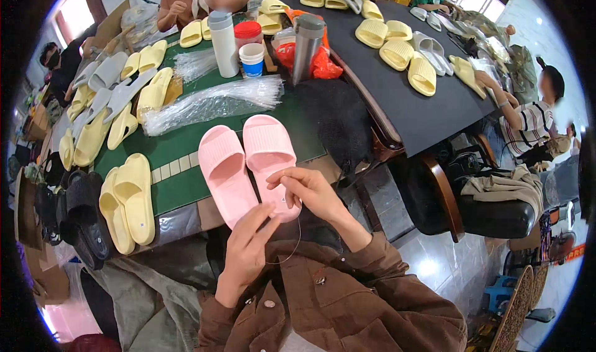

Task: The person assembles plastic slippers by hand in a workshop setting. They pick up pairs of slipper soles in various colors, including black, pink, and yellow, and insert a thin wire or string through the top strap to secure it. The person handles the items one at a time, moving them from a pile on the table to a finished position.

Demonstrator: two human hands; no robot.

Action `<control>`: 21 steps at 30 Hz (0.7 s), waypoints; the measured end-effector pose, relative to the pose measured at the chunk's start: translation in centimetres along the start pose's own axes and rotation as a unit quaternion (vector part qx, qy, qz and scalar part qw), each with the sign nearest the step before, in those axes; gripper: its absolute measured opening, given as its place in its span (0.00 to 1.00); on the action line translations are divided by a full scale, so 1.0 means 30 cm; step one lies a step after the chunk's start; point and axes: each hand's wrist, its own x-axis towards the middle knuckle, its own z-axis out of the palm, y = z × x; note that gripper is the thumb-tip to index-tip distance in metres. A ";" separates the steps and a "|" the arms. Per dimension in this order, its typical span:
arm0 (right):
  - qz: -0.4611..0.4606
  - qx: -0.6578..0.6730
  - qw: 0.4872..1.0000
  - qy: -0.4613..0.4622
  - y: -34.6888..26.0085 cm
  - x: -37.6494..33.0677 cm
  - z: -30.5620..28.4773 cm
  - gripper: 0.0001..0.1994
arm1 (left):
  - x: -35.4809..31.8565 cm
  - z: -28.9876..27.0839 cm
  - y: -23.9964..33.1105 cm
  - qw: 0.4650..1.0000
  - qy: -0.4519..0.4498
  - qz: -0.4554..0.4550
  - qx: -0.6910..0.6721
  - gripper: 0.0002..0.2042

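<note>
Evidently, fine fingertip work on a thin, clear, plastic-looking strand is the step in hand. The matched pair of pale pink, ribbed-strap slide slippers lies side by side on the near edge of the green-topped bench, toes pointing away from the person and heels toward the body. Both bare hands meet over the heel end of the right slipper: the left hand comes from below, the right hand from the right. Their fingers are bent as if to pinch, with the fingertips very near each other; I cannot tell whether the hands touch, or which of them grips the strand, which bows in a loose loop below them. My judgement is that the next move calls for a steady pinch and good control of the slack, without nudging the slippers off the edge.

As for labels, a small pale mark shows on the right insole, too small to read. The blue-and-white paper cup carries a printed patch, likewise illegible at this scale. Far right, a red banner bears characters. No brand can be made out on the pink pair.
</note>
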 end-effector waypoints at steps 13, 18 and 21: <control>-0.014 -0.060 0.998 0.005 -0.017 0.019 0.003 0.11 | 0.005 -0.044 -0.001 0.997 -0.023 -0.073 -0.015 0.23; -0.012 -0.125 0.992 0.006 -0.045 0.012 0.010 0.11 | 0.007 -0.084 0.010 0.980 0.073 -0.158 -0.097 0.18; -0.004 -0.138 0.990 -0.015 -0.038 0.011 0.040 0.11 | 0.022 -0.069 0.017 0.974 0.094 -0.187 -0.090 0.13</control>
